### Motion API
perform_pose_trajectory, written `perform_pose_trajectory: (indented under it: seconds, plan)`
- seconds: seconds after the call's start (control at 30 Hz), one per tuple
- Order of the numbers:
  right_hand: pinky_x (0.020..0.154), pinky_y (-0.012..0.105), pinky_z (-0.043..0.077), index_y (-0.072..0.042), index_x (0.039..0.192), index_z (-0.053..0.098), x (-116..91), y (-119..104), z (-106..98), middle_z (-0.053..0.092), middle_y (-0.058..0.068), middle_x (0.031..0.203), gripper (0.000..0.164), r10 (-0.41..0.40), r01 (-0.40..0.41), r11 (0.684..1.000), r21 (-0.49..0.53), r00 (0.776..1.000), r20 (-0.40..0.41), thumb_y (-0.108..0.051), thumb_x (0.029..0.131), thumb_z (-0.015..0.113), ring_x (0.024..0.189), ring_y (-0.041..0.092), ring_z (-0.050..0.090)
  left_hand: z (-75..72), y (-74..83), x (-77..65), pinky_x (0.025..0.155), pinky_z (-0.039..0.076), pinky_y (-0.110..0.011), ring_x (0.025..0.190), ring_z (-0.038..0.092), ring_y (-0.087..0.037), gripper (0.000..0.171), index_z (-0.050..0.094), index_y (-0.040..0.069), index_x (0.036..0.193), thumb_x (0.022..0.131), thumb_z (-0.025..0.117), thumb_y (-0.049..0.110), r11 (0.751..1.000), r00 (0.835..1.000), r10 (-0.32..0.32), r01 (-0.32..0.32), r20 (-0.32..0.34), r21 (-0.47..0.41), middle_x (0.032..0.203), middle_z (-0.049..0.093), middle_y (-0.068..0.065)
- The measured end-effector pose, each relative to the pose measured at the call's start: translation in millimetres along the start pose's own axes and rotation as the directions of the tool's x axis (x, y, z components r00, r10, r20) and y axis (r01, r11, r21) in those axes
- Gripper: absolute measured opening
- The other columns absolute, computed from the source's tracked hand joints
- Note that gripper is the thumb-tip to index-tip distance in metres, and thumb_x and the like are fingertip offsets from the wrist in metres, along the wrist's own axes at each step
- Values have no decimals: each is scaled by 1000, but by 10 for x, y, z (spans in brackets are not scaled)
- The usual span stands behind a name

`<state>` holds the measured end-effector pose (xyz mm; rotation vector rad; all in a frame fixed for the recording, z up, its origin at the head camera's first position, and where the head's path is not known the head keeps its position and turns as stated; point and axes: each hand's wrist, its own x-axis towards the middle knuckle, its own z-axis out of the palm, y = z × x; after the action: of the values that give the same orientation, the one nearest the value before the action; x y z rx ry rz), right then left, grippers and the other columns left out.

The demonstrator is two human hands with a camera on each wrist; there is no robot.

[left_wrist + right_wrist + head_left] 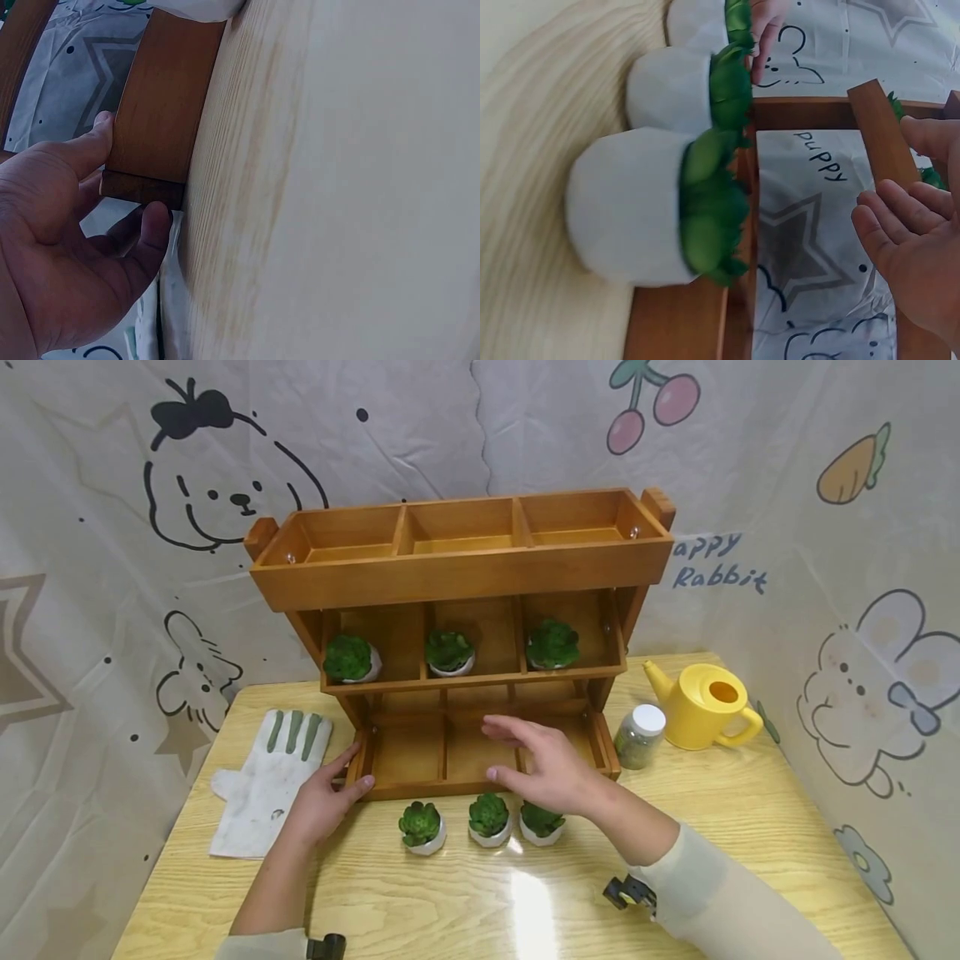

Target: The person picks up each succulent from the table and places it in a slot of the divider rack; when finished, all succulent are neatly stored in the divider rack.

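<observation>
A brown three-tier wooden plant stand (461, 575) stands at the back of the table. My left hand (318, 806) grips the left front corner of its bottom tier, thumb and fingers on either side of the wood (157, 97). My right hand (551, 772) is held over the right part of that tier, fingers extended and nothing in them. In front of the stand are three potted succulents: a left one (420, 827), a middle one (489, 820) and a right one (542, 825), partly under my right hand. The nearest white pot (630, 206) looms large in the right wrist view.
Three more succulents (450, 652) sit in the middle tier, one per compartment. White gloves (258, 802) with green-striped fingers lie at left. A white-capped jar (640, 737) and a yellow watering can (697, 706) stand at right. Printed cloth (420, 435) hangs behind and around the table.
</observation>
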<state>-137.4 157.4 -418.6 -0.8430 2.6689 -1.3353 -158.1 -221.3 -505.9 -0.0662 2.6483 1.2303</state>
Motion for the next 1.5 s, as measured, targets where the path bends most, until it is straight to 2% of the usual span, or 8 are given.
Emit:
perform_pose_trajectory:
  seconds: [0.27,0.53,0.67,1.03,1.23,1.5]
  plan:
    - [107,44,49,-15,152,51,-176,185,3,59,2,148,64,19,-19,1000,-3,1000,10,-26,96,78,128,23,61,15,-26,-12,83,56,-41,126,56,-41,75,35,25,164,100,69,46,1000,1000,-8,8,3,-2,154,46,-26]
    - [107,50,48,-18,153,50,-343,327,-26,60,2,147,67,93,-94,996,6,995,28,-29,94,80,129,35,59,-15,-1,7,85,55,-43,125,56,-41,74,35,25,164,101,68,46,1000,1000,4,-4,3,5,155,45,-25]
    - [107,54,47,-16,153,50,-424,348,-41,60,5,146,69,116,-116,993,2,992,48,-32,93,81,130,35,59,-20,13,3,86,55,-44,125,55,-41,75,35,26,164,100,67,48,1000,1000,-12,12,8,1,156,44,-25]
    - [107,50,48,-10,152,52,-599,473,-20,62,4,143,84,125,-120,990,-71,989,80,-43,84,87,127,26,61,-21,26,5,90,55,-48,131,51,-44,79,32,26,165,99,67,52,1000,1000,-12,12,12,14,157,42,-25]
    - [109,49,46,-10,153,50,-655,527,19,59,6,147,90,138,-131,989,-70,984,113,-37,78,92,128,27,60,-32,19,16,84,56,-41,129,52,-42,75,33,26,165,101,68,44,1000,1000,-3,3,11,-1,159,39,-24]
    - [112,52,41,-13,154,50,-710,588,86,58,5,148,93,195,-184,979,-86,968,157,-36,75,94,131,28,58,-31,38,14,83,56,-41,129,53,-43,74,34,24,165,101,68,42,1000,1000,-3,3,11,-7,158,41,-25]
